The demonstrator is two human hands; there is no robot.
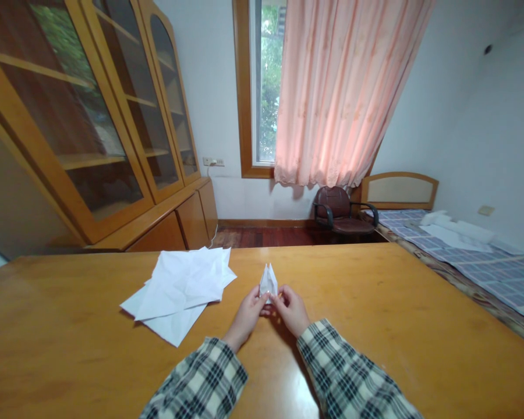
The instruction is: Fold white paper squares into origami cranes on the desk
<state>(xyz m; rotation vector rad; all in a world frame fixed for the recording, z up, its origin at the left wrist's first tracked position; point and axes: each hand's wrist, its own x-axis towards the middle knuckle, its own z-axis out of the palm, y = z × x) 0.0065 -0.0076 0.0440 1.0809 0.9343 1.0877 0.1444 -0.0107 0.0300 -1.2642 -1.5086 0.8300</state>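
Note:
Between my two hands is a small folded white paper (269, 281), with two narrow points standing up at its far end. My left hand (248, 311) pinches its left side, thumb on the near face. On the right edge, my right hand (291, 308) grips the same paper with thumb and fingers closed. Both thumbs nearly meet at the paper's lower part, and the fingertips behind it are partly hidden. To the left, a loose stack of creased white paper sheets (183, 285) lies on the wooden table (358, 349).
Beyond the table's far edge stands a brown armchair (343, 212) near a pink curtain (336, 87). A glass-door wooden cabinet (113, 215) rises at the left. On the right is a bed (471, 256) with a checked cover and white material on it.

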